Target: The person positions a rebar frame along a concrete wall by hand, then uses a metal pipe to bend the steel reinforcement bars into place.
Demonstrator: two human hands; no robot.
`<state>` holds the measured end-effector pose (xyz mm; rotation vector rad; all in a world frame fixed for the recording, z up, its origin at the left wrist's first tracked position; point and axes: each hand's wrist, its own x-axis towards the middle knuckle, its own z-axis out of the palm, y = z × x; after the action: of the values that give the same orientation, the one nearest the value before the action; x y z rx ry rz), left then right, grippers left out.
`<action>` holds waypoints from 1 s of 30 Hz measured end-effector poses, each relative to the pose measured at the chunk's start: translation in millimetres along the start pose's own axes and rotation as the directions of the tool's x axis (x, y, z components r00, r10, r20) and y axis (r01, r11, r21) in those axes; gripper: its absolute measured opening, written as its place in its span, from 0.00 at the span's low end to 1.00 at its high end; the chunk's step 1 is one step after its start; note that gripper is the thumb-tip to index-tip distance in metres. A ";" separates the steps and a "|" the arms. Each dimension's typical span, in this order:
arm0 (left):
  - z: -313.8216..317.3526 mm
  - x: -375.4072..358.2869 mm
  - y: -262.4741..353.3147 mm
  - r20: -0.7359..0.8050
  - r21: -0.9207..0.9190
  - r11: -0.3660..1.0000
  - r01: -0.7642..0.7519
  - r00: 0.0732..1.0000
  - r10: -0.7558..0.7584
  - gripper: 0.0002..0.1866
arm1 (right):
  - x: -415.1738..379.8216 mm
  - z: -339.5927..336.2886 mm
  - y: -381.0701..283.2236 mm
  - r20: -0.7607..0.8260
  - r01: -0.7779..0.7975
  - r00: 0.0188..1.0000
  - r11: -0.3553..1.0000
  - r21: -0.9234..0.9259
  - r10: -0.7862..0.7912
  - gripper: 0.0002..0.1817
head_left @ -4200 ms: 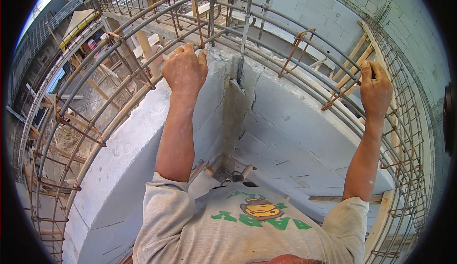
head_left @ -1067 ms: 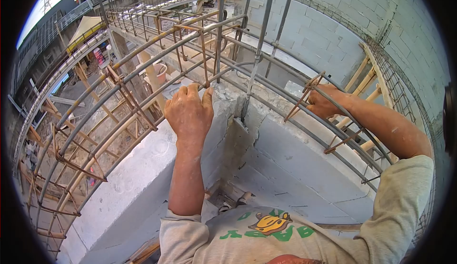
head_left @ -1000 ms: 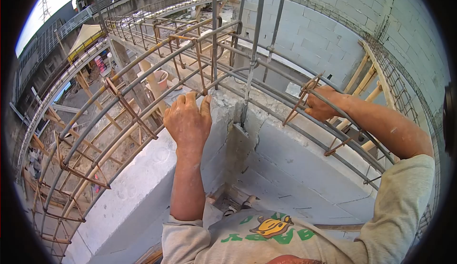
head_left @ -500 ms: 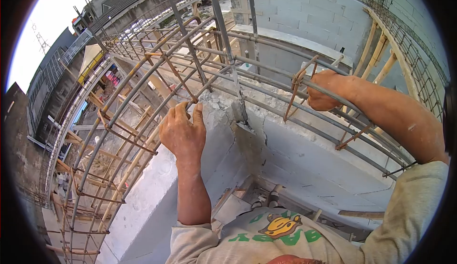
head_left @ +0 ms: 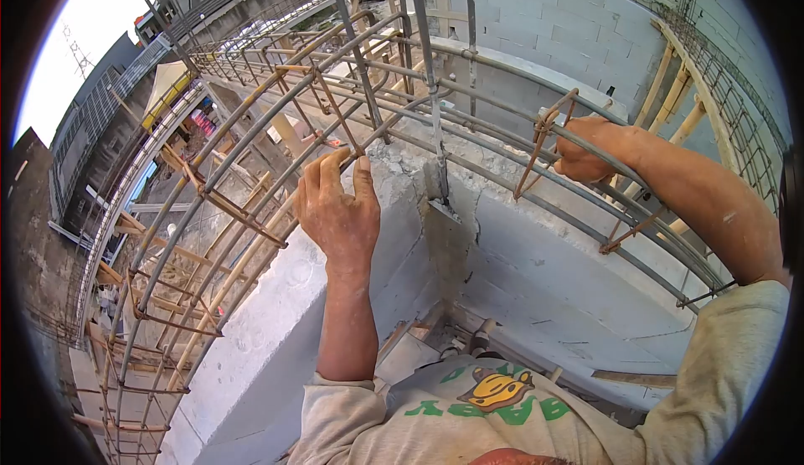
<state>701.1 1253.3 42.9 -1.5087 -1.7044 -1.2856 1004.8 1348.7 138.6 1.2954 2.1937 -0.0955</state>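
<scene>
My left hand is at the lower bar of the rebar cage, beside a rusty stirrup, its fingers curled over the bar. On the right, my right hand is closed around a grey bar of the other cage, just right of a rusty stirrup; its fingertips are partly hidden. Between my hands, vertical bars rise from the corner of the block wall. Rough broken mortar lies on the wall top under the bars.
A grey block wall stands behind, with wooden poles at the right. A long curved rebar cage runs along the far right. Below on the left are timber props and a yellow-edged canopy.
The cages, wall corner and both hands appear shifted to the right in view. Both cages have lifted slightly off the wall top near the corner, or the view has tilted; I cannot tell which.
</scene>
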 end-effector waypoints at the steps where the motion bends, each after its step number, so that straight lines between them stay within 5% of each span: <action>1: -0.3 -1.5 2.6 -0.057 -0.057 0.998 -0.023 0.998 0.020 0.11 | -4.2 -2.7 -2.3 0.015 -0.034 0.999 0.999 0.027 0.033 0.23; 4: 1.4 -19.6 25.0 0.044 -0.384 0.922 0.052 0.998 -0.038 0.11 | -7.3 -5.2 -5.3 -0.002 -0.055 0.998 0.992 0.117 0.056 0.22; 6: -0.2 -27.9 52.0 0.355 -0.625 0.709 0.327 0.928 -0.114 0.11 | -8.4 -5.4 -6.9 -0.016 -0.037 0.999 0.992 0.124 0.039 0.22; 9: 28.6 -30.4 59.5 0.444 -0.614 0.648 0.450 0.876 -0.188 0.10 | -11.1 -7.1 -7.3 -0.030 -0.002 1.000 0.998 0.062 0.004 0.22; 12: 36.8 -21.7 68.0 0.191 -0.491 0.866 0.093 0.982 0.003 0.09 | -5.7 -5.8 -3.2 -0.016 0.049 0.999 0.996 -0.074 -0.050 0.23; 18: 39.4 -13.0 72.9 0.136 -0.307 0.949 -0.071 0.984 0.117 0.06 | -8.1 -6.8 -7.3 0.007 -0.059 0.998 0.995 0.075 0.058 0.24; 21: 43.1 -14.5 57.6 0.170 -0.481 0.876 -0.030 0.977 0.127 0.07 | -4.3 -5.3 -4.3 0.016 0.052 0.999 0.991 -0.124 -0.050 0.23; 24: 55.1 -21.8 49.1 0.204 -0.575 0.798 0.179 0.976 -0.072 0.09 | -0.1 -0.5 0.6 0.011 0.059 0.998 0.991 -0.119 -0.058 0.23; 27: 60.2 -16.0 55.4 0.328 -0.655 0.673 0.345 0.931 -0.159 0.13 | -2.1 -0.5 -1.1 -0.012 -0.037 0.999 0.996 0.077 0.038 0.23; 30: 57.0 -4.0 54.1 0.527 -0.651 0.520 0.553 0.822 -0.214 0.15 | 1.3 1.5 3.1 0.003 0.109 0.994 0.975 -0.196 -0.110 0.23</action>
<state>764.9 1298.2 32.6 -2.0248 -1.9021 -2.3647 1007.6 1350.9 137.3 1.0681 2.2185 0.0811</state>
